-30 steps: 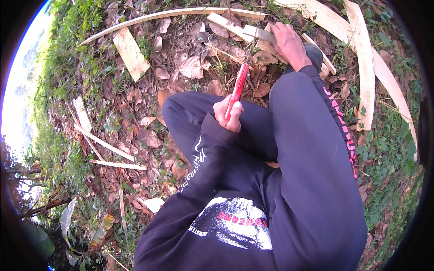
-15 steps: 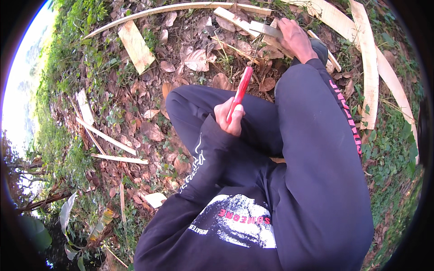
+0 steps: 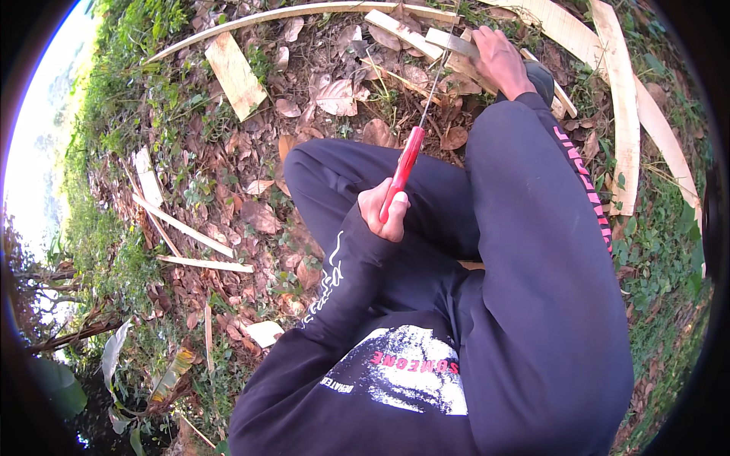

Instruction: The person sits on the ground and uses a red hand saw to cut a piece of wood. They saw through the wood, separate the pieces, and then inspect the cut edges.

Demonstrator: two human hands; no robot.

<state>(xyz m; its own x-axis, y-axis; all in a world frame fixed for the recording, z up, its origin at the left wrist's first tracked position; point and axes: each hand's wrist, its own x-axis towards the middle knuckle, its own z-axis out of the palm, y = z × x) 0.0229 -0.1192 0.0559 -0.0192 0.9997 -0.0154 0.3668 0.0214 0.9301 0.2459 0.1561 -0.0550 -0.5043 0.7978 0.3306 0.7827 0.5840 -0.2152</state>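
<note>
A handsaw with a red handle is gripped in my left hand, the fingers wrapped round it above my folded leg. Its thin blade, seen nearly edge-on, runs up and away across a short pale wood strip. On that strip's right end my right hand is closed, beside my dark shoe. More cut wood lies beneath the strip. Whether the blade's teeth touch the wood, I cannot tell.
A long curved plank bends across the far side. Wide curved boards lie at the right. A flat board and thin offcuts rest among dry leaves and weeds at the left.
The saw has tilted, so its blade now shows as a thin line reaching over the wood strip. The left hand has shifted slightly; the right hand stays on the strip.
</note>
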